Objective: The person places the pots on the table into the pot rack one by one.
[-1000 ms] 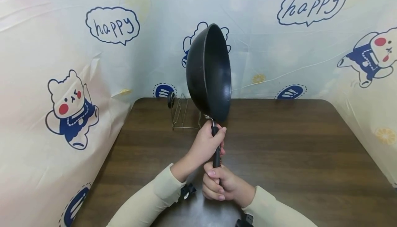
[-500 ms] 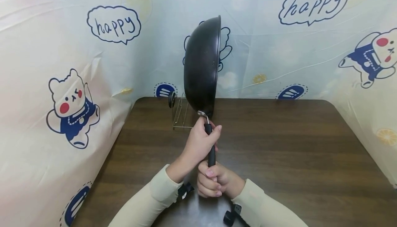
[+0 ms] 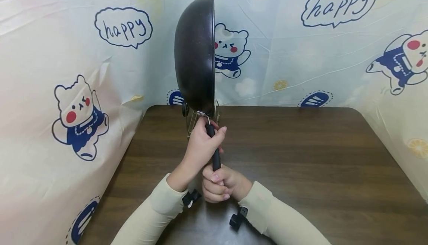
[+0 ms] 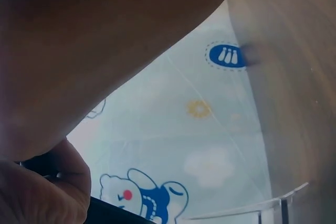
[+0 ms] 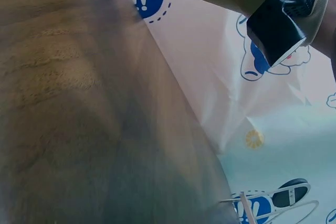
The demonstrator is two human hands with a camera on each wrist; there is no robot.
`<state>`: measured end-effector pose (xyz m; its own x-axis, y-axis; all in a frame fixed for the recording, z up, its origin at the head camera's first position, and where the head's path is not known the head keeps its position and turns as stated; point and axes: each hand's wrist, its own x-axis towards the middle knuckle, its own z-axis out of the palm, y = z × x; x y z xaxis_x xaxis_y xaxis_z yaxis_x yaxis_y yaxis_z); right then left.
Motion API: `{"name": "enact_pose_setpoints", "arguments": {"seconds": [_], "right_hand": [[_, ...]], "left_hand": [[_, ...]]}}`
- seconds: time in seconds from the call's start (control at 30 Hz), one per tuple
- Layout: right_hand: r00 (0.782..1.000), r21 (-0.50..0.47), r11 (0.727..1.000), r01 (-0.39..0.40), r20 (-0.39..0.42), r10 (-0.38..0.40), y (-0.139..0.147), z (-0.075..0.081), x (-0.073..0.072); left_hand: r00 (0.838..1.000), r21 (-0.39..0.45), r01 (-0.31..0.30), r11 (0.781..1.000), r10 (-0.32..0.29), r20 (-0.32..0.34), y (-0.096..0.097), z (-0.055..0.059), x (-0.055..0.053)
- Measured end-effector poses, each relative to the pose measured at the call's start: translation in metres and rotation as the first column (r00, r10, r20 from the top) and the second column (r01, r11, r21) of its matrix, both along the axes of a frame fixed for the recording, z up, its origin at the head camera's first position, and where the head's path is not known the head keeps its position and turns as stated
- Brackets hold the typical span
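Observation:
A deep black wok [image 3: 195, 51] is held up on edge, its rounded underside facing left and its rim vertical. My left hand [image 3: 200, 141] grips the upper part of its black handle [image 3: 216, 159], close below the metal bracket. Lower down, my right hand [image 3: 222, 183] wraps its fingers round the handle's end. The inside of the wok is turned away to the right and hidden. In the left wrist view, curled fingers [image 4: 52, 192] lie beside a black part at the lower edge.
Behind the wok, mostly covered by it, a wire rack with a black round piece [image 3: 185, 109] stands at the back of the brown table [image 3: 301, 155]. A printed cloth [image 3: 267, 51] hangs round the far and left sides. Both wrists wear black camera mounts.
Both hands have carried the wok left and somewhat upward. It has also turned, so its inside, partly visible a second ago, is out of sight. The grip of both hands stays the same.

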<state>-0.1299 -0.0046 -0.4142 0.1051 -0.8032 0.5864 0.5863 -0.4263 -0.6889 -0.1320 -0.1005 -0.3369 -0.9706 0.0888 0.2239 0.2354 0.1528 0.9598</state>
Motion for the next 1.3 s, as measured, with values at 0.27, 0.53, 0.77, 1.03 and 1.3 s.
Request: {"name": "enact_pose_setpoints", "arguments": {"seconds": [0.27,0.53,0.77,1.03,1.3], "right_hand": [[1.0,0.015,1.0,0.003,0.026,-0.003,-0.009,-0.011,-0.002],[0.998,0.023,1.0,0.016,0.058,-0.018,-0.008,-0.024,-0.002],[0.997,0.051,0.999,0.018,0.08,-0.022,-0.005,-0.034,-0.001],[0.996,0.073,0.997,-0.005,0.089,-0.001,0.003,-0.045,0.004],[0.993,0.133,0.991,-0.019,0.122,0.002,0.008,-0.057,0.005]], "left_hand": [[1.0,0.009,-0.014,1.0,0.014,0.005,-0.011,-0.029,-0.014],[0.999,-0.002,-0.012,1.0,0.012,0.047,-0.01,-0.05,-0.021],[0.998,-0.033,-0.02,0.999,0.022,0.06,-0.007,-0.062,-0.022],[0.995,-0.082,-0.021,0.996,0.029,0.098,0.001,-0.077,-0.019],[0.987,-0.099,-0.006,0.995,0.022,0.16,0.002,-0.088,-0.019]]}}
